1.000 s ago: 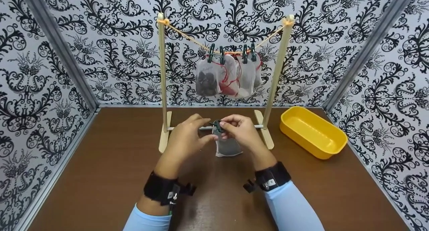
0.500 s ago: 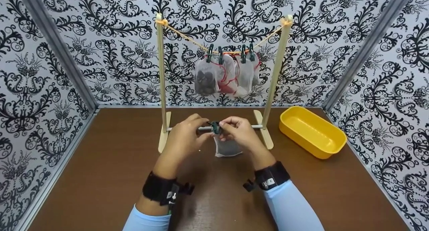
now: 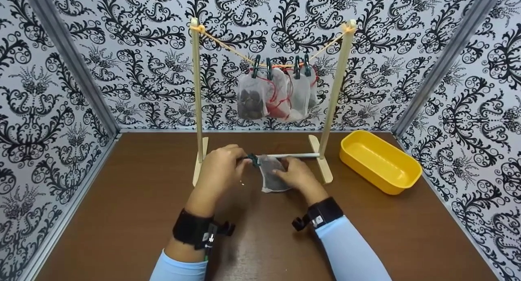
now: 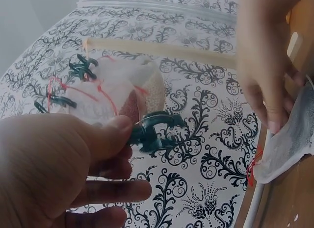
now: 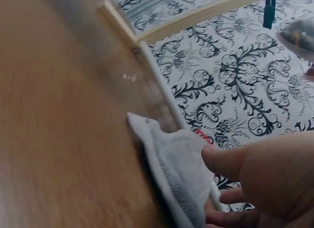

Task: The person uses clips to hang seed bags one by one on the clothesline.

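Note:
My left hand (image 3: pixel 224 165) pinches a dark green clothespin (image 4: pixel 154 132) between thumb and forefinger, its other fingers loosely extended in the left wrist view. Right of it, a small white mesh drawstring bag (image 3: pixel 273 177) with dark contents lies on the brown table. My right hand (image 3: pixel 299 173) has its thumb on the bag's near face and its fingers at the far side, gripping it. A red cord shows at the bag's top end in the left wrist view. Clothespin and bag top sit close together in the head view.
Behind the hands stands a wooden frame (image 3: pixel 197 89) with a sagging yellow string (image 3: pixel 228 47). Several filled mesh bags (image 3: pixel 250 102) hang from it by green clothespins. A white rod (image 3: pixel 301 155) joins the frame's feet. A yellow tub (image 3: pixel 380 163) stands at the right.
The right hand has left the clothespin and lowered onto the bag. The left hand now holds the clothespin, which has shifted slightly left and down, uncovering the bag's upper part.

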The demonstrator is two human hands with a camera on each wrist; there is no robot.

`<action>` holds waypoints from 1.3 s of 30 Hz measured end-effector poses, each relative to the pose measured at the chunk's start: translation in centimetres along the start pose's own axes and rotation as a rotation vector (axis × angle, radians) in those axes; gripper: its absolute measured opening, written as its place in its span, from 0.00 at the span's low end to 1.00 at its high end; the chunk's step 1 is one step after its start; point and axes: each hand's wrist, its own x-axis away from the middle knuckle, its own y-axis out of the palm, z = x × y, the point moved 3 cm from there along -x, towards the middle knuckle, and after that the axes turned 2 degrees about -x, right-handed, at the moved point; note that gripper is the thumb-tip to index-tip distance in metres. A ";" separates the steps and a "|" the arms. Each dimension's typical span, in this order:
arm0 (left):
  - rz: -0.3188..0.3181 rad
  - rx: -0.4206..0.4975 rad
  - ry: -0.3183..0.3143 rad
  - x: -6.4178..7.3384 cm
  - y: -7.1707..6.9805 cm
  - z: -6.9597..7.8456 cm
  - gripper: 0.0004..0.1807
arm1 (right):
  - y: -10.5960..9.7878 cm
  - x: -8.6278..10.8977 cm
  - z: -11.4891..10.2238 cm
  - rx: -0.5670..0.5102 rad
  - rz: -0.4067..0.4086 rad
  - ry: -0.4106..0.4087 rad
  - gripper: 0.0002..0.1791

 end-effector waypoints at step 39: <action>0.128 -0.090 0.087 0.0 -0.7 1.4 0.14 | -13.3 4.2 -2.6 -0.208 0.422 -0.187 0.12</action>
